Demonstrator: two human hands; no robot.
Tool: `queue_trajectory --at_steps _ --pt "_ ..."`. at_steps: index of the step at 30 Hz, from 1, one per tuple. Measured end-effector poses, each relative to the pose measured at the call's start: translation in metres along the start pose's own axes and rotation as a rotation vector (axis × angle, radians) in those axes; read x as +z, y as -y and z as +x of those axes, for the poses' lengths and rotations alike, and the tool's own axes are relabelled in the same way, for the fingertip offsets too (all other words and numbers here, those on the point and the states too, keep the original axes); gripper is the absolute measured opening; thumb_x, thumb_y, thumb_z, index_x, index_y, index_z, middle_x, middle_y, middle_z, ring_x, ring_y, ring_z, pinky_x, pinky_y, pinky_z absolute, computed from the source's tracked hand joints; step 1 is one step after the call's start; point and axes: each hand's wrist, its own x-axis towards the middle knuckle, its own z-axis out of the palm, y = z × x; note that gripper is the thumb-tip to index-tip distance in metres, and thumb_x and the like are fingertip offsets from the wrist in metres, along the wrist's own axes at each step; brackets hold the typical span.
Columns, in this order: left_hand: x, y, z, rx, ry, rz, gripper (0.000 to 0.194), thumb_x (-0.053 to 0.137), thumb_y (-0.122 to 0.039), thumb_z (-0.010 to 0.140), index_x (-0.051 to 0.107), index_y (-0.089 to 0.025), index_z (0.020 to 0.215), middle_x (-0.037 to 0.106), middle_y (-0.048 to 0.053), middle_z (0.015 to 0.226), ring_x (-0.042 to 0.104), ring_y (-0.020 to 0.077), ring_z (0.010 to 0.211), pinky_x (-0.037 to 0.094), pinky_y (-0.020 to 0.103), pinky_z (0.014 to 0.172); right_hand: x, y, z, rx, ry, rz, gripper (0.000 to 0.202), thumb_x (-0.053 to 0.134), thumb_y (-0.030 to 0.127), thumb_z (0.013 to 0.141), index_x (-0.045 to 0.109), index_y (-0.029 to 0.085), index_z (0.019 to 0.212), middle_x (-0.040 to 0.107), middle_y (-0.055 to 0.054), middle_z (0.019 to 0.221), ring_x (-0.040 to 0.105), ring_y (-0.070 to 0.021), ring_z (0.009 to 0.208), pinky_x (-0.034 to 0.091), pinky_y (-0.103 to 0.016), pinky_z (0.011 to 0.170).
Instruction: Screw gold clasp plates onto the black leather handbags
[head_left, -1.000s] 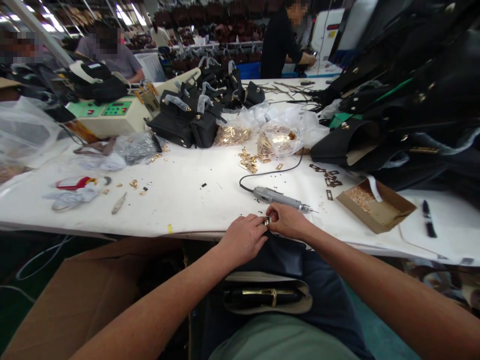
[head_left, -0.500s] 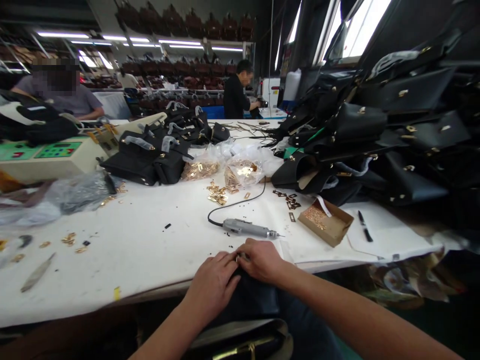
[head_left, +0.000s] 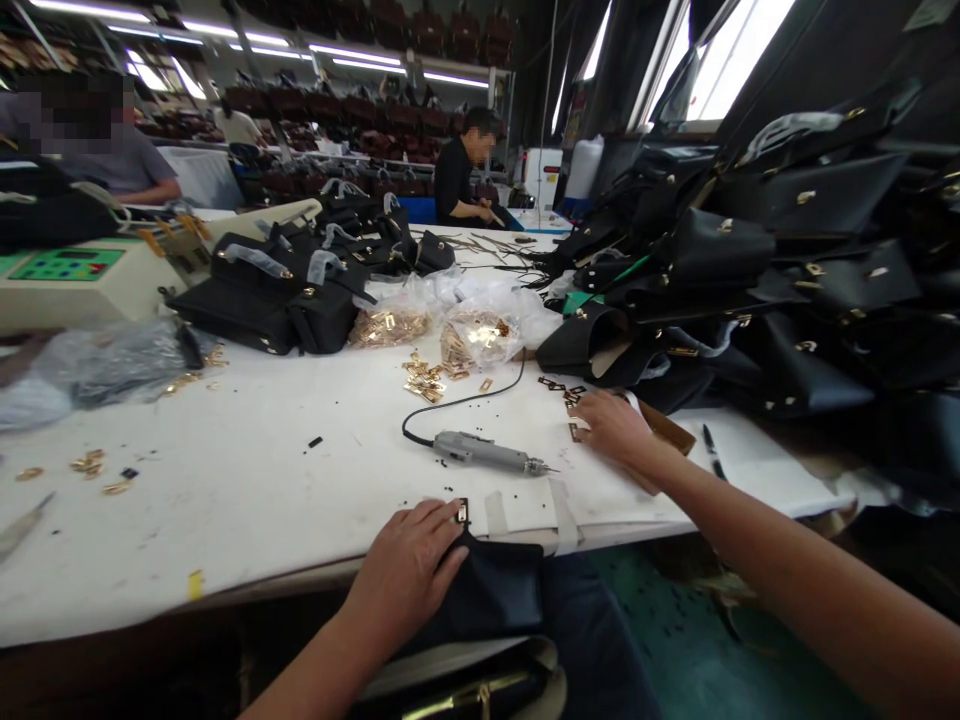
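Two hands busy here: left hand [head_left: 409,570] lies flat, fingers together, pinning a dark leather flap [head_left: 495,590] and its small gold clasp [head_left: 462,512] against the white tabletop [head_left: 262,500] edge. Right hand [head_left: 615,425] reaches out, fingers loosely apart, touching small dark metal fittings [head_left: 566,388] next to a cardboard box [head_left: 671,432]. Electric screwdriver [head_left: 487,453] sits between both hands.

no lettering is legible, even on the green control panel [head_left: 66,264].
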Motion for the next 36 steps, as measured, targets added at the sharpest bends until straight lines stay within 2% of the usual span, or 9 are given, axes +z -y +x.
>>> queue_trajectory --at_steps 5,9,14,17,20,23,26,29,36 --pt "0.001 0.0 -0.002 -0.024 -0.002 -0.043 0.019 0.065 -0.022 0.092 0.072 -0.023 0.11 0.068 0.006 0.134 0.062 0.0296 0.121 0.054 0.048 0.096 0.003 -0.01 0.03 -0.075 0.118 -0.025 0.012 0.075 0.021 0.074 0.08 0.019 0.085 0.073 -0.013 0.099 0.064 -0.0294 0.103 0.044 -0.034 0.087" --pt "0.001 -0.001 -0.003 -0.038 0.005 -0.071 0.016 0.066 -0.022 0.092 0.072 -0.023 0.107 0.068 0.005 0.134 0.061 0.0291 0.121 0.052 0.048 0.095 0.011 -0.021 0.04 -0.075 0.144 0.009 0.012 0.078 0.021 0.069 0.078 0.022 0.08 0.074 -0.007 0.092 0.066 -0.0255 0.093 0.043 -0.029 0.075" --pt "0.0 -0.002 -0.003 -0.031 0.039 -0.063 0.015 0.064 -0.029 0.095 0.071 -0.023 0.107 0.067 0.004 0.136 0.059 0.0279 0.121 0.05 0.046 0.094 0.011 -0.026 0.025 -0.033 0.09 0.128 0.009 0.071 0.027 0.08 0.073 0.021 0.087 0.074 -0.003 0.088 0.067 -0.0208 0.08 0.044 -0.028 0.068" --pt "0.001 -0.002 -0.004 -0.025 0.037 -0.063 0.016 0.062 -0.032 0.097 0.072 -0.023 0.106 0.067 0.004 0.135 0.059 0.0267 0.12 0.048 0.046 0.094 0.003 0.003 0.001 -0.042 -0.067 0.392 0.014 0.068 0.036 0.088 0.072 0.023 0.087 0.075 -0.002 0.085 0.068 -0.0195 0.076 0.048 -0.029 0.071" --pt "0.002 -0.001 -0.004 -0.019 0.022 -0.056 0.017 0.058 -0.03 0.1 0.073 -0.023 0.105 0.068 0.004 0.134 0.059 0.0254 0.118 0.047 0.044 0.092 0.002 0.058 -0.024 -0.156 -0.218 0.64 0.015 0.067 0.037 0.091 0.074 0.025 0.09 0.076 -0.003 0.087 0.069 -0.0198 0.076 0.051 -0.03 0.072" --pt "0.001 -0.001 -0.004 -0.012 0.022 -0.04 0.017 0.057 -0.028 0.101 0.073 -0.023 0.105 0.068 0.003 0.133 0.06 0.0246 0.116 0.048 0.042 0.088 0.023 0.116 -0.035 -0.358 -0.253 0.734 0.013 0.062 0.028 0.094 0.073 0.024 0.09 0.074 -0.005 0.094 0.069 -0.0198 0.081 0.053 -0.03 0.071" --pt "0.0 -0.002 -0.004 -0.015 0.037 -0.03 0.016 0.059 -0.028 0.1 0.072 -0.022 0.106 0.069 0.005 0.129 0.059 0.0243 0.116 0.048 0.041 0.089 0.053 0.15 -0.033 -0.441 -0.275 0.776 0.013 0.062 0.023 0.094 0.073 0.024 0.089 0.073 -0.007 0.103 0.07 -0.0204 0.091 0.054 -0.031 0.077" --pt "-0.001 -0.003 -0.004 -0.026 0.058 -0.029 0.016 0.058 -0.028 0.1 0.072 -0.02 0.1 0.071 0.006 0.121 0.06 0.0244 0.115 0.048 0.04 0.09 0.068 0.159 -0.029 -0.461 -0.197 0.864 0.012 0.064 0.02 0.092 0.073 0.023 0.085 0.073 -0.006 0.101 0.069 -0.0197 0.091 0.054 -0.032 0.082" --pt "0.0 -0.001 -0.003 -0.028 0.045 -0.053 0.018 0.057 -0.03 0.101 0.073 -0.022 0.103 0.069 0.005 0.123 0.058 0.0242 0.116 0.047 0.042 0.091 0.062 0.151 -0.017 -0.445 0.035 0.983 0.015 0.065 0.017 0.089 0.079 0.024 0.09 0.073 -0.006 0.107 0.067 -0.0212 0.103 0.051 -0.035 0.097"
